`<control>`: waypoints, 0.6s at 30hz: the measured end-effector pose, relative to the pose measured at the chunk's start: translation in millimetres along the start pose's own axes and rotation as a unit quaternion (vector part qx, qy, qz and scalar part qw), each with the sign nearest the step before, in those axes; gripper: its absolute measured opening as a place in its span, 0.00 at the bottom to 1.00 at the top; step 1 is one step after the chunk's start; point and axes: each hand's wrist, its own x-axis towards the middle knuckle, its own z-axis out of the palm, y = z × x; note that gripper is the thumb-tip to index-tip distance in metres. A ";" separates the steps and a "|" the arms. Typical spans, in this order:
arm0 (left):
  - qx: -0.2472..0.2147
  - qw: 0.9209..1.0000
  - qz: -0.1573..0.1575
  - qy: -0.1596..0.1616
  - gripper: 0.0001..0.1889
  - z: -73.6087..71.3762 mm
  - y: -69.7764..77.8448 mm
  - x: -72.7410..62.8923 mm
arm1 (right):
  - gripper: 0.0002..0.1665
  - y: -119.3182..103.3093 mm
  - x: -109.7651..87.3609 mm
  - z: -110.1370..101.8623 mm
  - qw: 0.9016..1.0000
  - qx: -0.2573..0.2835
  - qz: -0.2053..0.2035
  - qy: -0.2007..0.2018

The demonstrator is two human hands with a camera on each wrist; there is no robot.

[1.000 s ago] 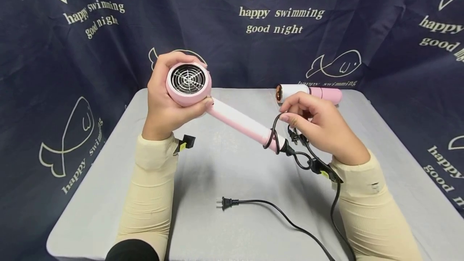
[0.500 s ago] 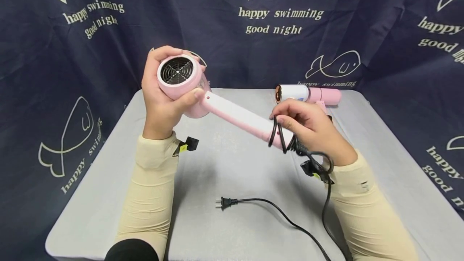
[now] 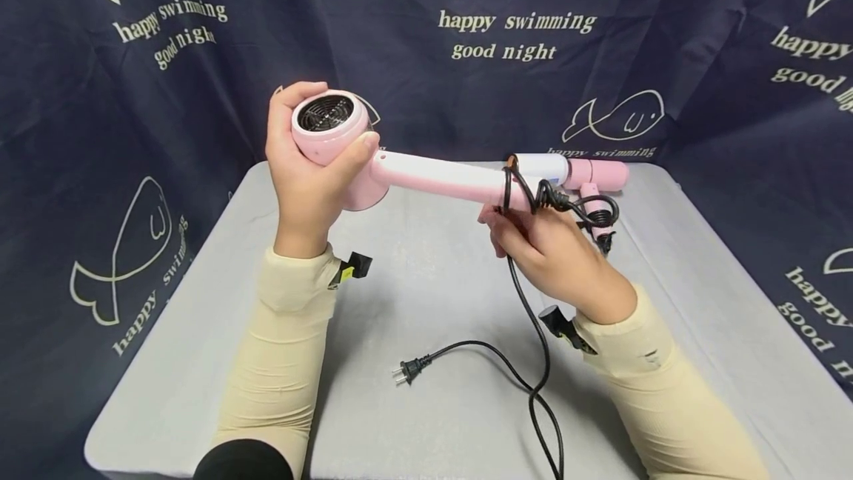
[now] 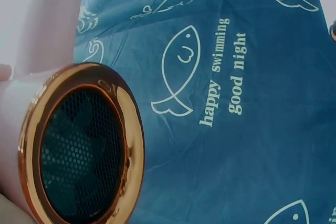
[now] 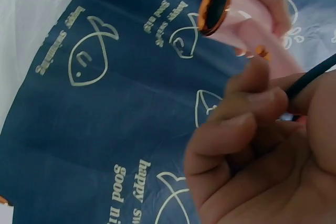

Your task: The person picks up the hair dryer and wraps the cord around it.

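A pink and white hair dryer (image 3: 440,178) is held above the table, its black-grilled intake tilted up. My left hand (image 3: 303,187) grips its barrel, thumb near the handle joint. The left wrist view shows the gold-rimmed outlet (image 4: 134,124). Several turns of black power cord (image 3: 543,339) wrap the handle's far end. Under that end, my right hand (image 3: 566,258) pinches the cord, which runs between thumb and curled fingers in the right wrist view. The loose length hangs down to the table, and its two-pin plug (image 3: 409,370) lies near the middle.
A second white and pink hair dryer (image 3: 603,176) lies at the table's back right, cord bundled at its handle. The grey-white table (image 3: 200,361) has a dark blue fish-print curtain (image 3: 400,21) behind and beside it.
The handle end has risen towards level, and the intake has tipped upward. My right hand has passed from above the handle to beneath it, bringing the cord round; the hanging cord has shifted left.
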 end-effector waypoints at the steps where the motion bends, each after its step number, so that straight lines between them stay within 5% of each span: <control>1: 0.004 1.000 -0.002 0.002 0.31 1.1 0.1 -0.3 | 0.06 -1.2 0.2 0.0 1.000 0.008 0.009 -0.005; 8: 0.043 0.999 0.011 0.016 0.31 5.9 1.1 -2.6 | 0.08 -10.3 -1.8 -1.6 0.993 0.049 0.099 -0.036; 13: 0.070 0.997 0.020 0.018 0.31 7.7 1.2 -3.9 | 0.11 -13.1 -0.7 -2.7 0.989 0.073 0.122 -0.051; 18: 0.107 0.994 0.010 0.023 0.31 8.9 0.4 -6.0 | 0.11 -15.2 -0.9 -4.2 0.984 0.043 0.156 -0.074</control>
